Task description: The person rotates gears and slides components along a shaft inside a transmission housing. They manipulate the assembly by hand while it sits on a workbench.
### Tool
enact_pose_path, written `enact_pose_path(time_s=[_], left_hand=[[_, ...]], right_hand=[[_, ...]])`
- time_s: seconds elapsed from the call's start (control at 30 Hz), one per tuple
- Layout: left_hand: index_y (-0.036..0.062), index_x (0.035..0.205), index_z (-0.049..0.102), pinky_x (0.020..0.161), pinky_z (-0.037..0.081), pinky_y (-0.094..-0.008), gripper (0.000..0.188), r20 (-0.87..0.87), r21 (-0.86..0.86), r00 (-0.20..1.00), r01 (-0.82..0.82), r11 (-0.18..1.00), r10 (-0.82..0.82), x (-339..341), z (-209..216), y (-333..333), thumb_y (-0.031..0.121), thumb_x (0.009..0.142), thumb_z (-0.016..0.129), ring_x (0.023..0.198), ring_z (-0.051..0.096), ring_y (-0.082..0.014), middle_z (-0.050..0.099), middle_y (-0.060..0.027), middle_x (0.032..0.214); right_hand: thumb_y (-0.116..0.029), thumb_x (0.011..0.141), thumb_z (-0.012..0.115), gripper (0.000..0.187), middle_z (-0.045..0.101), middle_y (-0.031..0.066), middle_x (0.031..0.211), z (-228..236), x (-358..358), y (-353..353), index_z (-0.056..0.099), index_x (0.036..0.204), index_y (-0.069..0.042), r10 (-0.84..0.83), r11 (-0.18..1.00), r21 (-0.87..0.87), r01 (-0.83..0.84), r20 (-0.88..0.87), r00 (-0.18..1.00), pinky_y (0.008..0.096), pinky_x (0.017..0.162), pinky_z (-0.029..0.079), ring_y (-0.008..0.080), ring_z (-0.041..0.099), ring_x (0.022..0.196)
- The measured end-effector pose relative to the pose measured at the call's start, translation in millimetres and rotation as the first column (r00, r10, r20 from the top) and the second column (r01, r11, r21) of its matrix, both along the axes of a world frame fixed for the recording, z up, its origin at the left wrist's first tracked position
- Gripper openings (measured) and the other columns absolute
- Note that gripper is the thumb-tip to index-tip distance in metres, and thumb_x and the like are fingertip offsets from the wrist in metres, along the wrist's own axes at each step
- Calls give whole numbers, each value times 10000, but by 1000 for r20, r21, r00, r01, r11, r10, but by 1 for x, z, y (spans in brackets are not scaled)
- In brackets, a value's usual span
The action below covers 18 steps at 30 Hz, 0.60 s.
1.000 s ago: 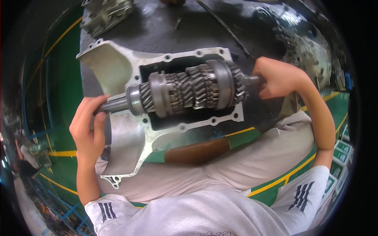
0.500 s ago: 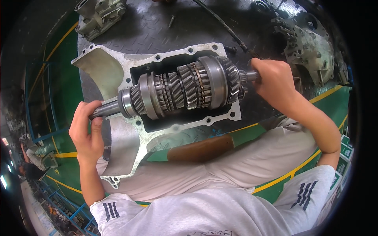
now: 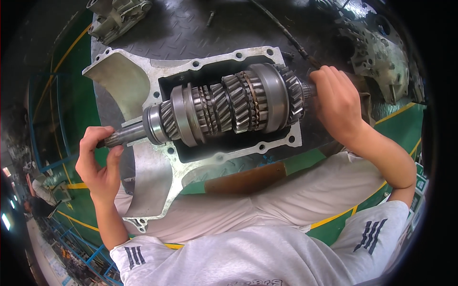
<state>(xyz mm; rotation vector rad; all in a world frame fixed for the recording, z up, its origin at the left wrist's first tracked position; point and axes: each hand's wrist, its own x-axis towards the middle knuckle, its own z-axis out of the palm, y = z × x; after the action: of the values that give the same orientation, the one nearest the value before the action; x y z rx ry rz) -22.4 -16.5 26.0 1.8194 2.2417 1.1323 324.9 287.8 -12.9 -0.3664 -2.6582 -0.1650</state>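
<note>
A steel gear shaft (image 3: 224, 107) with several helical gears and smooth rings lies lengthwise over the open cavity of a pale metal gearbox housing (image 3: 176, 174). My left hand (image 3: 99, 164) pinches the splined left end of the shaft between thumb and fingers. Closed round the shaft's right end is my right hand (image 3: 338, 106), which hides the tip. A bearing ring (image 3: 153, 125) sits on the shaft near the housing's left wall. Whether the gears touch the cavity floor is hidden.
The housing rests on a dark tread-plate table (image 3: 176, 28). A metal casting (image 3: 118, 19) stands at the back left, and a larger one (image 3: 381, 57) at the back right. A bolt (image 3: 210, 18) and a dark rod (image 3: 286, 33) lie at the back. A brown panel (image 3: 245, 178) is at the near edge.
The shaft's right end has shifted a little rightward with my right hand. My left hand has moved slightly left along with the left end. The view has shifted a little too.
</note>
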Motion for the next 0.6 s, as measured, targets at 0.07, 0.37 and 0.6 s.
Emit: enact_pose_path(time_s=[0.07, 0.37, 0.6], left_hand=[[-27, 1181, 634, 817, 485, -291, 337, -16, -9, 1000, -4, 1000, 4, 0, 0, 0, 35, 892, 796, 890, 604, -198, 668, -121, 1033], [-40, 1143, 667, 812, 541, -317, 345, -109, -7, 992, 61, 998, -62, 2, 6, 9, -44, 824, 799, 887, 644, -247, 682, -153, 1024], [-41, 1107, 679, 787, 564, -314, 335, -111, 13, 994, 25, 1000, -23, 3, 9, 8, -58, 798, 806, 897, 664, -266, 689, -162, 1031]], right_hand=[[23, 744, 637, 229, 535, 98, 803, -1, -2, 4, 583, 965, -7, 8, 1000, 10, -8, 16, 1000, 372, 620, 475, 271, 574, 701], [-10, 668, 746, 248, 563, 179, 605, 28, -12, 23, 630, 886, 12, 103, 945, -326, -17, 249, 963, 442, 559, 497, 380, 604, 587], [42, 682, 725, 454, 635, 166, 995, 49, -6, 8, 550, 1098, -8, 70, 931, -357, 73, 371, 926, 466, 842, 500, 392, 621, 988]])
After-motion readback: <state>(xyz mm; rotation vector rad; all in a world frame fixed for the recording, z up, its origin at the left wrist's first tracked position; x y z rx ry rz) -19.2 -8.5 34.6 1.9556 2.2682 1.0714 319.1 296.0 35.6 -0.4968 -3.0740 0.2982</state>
